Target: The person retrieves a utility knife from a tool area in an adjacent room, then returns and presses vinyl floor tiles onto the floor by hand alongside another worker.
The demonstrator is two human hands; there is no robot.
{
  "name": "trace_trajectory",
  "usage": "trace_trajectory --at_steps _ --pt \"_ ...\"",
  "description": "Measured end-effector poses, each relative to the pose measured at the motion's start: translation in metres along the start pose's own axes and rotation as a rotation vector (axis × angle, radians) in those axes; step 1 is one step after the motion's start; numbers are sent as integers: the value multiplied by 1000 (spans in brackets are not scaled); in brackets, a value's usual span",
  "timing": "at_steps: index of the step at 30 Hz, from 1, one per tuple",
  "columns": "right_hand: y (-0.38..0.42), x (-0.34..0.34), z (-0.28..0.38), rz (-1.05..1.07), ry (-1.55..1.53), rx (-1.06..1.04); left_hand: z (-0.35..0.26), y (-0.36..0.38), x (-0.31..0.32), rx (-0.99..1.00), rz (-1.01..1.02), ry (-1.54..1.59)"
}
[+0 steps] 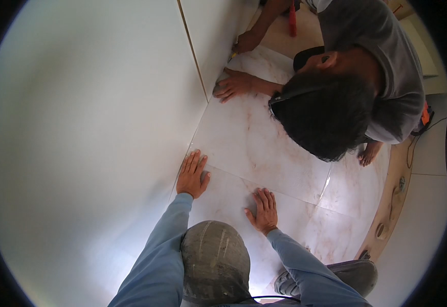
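My left hand (193, 176) lies flat with its fingers stretched out, on the marbled sheet (249, 133) close to the edge where it meets the white panel (95, 102). To the right, my right hand (263, 211) rests palm down on the same pale, brown-veined surface, fingers apart. Neither hand holds anything. A seam runs across the sheet just ahead of both hands. Farther forward, a co-worker's hand (235, 84) presses on the sheet beside the panel, while the co-worker's other hand (247, 42) grips a small yellow tool, mostly hidden.
The co-worker's head (320, 115) leans low over the sheet at upper right. My knee (216, 261) is bent between my arms. A wooden strip (387, 215) with small items on it borders the right side. An orange-and-black object (425, 116) and a cable stand beyond the co-worker.
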State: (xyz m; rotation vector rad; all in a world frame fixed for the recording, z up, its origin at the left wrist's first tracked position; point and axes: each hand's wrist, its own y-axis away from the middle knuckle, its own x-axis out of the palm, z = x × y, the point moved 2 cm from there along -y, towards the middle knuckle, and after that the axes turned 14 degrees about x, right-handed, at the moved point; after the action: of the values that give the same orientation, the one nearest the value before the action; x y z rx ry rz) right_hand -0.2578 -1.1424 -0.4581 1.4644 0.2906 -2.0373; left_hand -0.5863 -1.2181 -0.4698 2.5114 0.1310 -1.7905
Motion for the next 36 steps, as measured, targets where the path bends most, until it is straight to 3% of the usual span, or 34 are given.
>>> trace_trajectory --at_steps 36 --pt "1 6 -3 7 12 3 2 0 4 -3 10 -19"
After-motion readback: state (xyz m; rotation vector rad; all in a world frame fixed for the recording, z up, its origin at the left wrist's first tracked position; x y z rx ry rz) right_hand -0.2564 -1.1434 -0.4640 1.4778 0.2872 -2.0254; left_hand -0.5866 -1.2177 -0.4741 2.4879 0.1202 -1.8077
